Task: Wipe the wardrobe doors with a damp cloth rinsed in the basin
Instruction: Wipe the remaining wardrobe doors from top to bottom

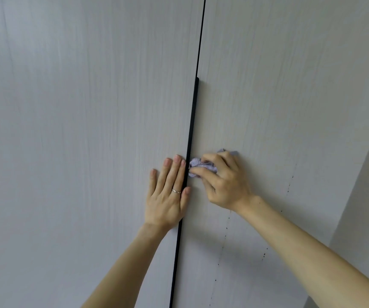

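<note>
Two hands flank the black handle: my left hand presses flat on its door, I judge to steady it; my right hand grips the cloth bunched against the handle.

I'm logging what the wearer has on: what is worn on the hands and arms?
Both forearms are bare as far as the frame shows: no sleeves, gloves or watch. The left hand wears a thin silver-coloured ring; the right hand shows no jewellery.
</note>
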{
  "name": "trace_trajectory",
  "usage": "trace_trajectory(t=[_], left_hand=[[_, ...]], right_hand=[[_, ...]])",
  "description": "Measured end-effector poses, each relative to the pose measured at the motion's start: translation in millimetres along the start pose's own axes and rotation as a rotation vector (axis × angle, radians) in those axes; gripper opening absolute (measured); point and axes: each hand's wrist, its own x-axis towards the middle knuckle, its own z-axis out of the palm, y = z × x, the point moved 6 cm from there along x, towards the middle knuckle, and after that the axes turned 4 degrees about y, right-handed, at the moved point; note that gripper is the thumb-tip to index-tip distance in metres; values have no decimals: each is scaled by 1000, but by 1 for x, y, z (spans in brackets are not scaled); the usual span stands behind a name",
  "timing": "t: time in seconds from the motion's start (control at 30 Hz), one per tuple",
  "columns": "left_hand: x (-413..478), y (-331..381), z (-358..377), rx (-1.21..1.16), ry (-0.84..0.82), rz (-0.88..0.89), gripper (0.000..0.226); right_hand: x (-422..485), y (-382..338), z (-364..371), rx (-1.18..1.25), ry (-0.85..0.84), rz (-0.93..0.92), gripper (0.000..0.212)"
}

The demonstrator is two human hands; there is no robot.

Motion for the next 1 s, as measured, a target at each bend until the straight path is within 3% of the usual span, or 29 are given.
trace_trajectory(t=[0.07, 0.33, 0.53, 0.67, 0.8, 0.9, 1.0], left_hand=[[1, 2, -1, -1, 1, -2, 58], [2, 2, -3, -2, -5, -5, 57], [2, 2, -7, -12, 23, 4, 55], [-1, 5, -4, -82, 47, -69, 58], [3, 21, 2, -156, 80, -170, 76], [11, 30, 8, -180, 148, -374, 65], [13, 29, 12, -127, 200, -349, 60]], right_hand=[[23, 12, -7, -25, 46, 6, 16], [97, 52, -22, -115, 316, 407, 21], [-15, 10, -7, -37, 111, 166, 23], [-76, 12, -17, -55, 4, 106, 29], [-42, 92, -73, -229, 266, 395, 19], [-15, 128, -95, -282, 426, 606, 17], [-25, 110, -79, -272, 503, 749, 20]])
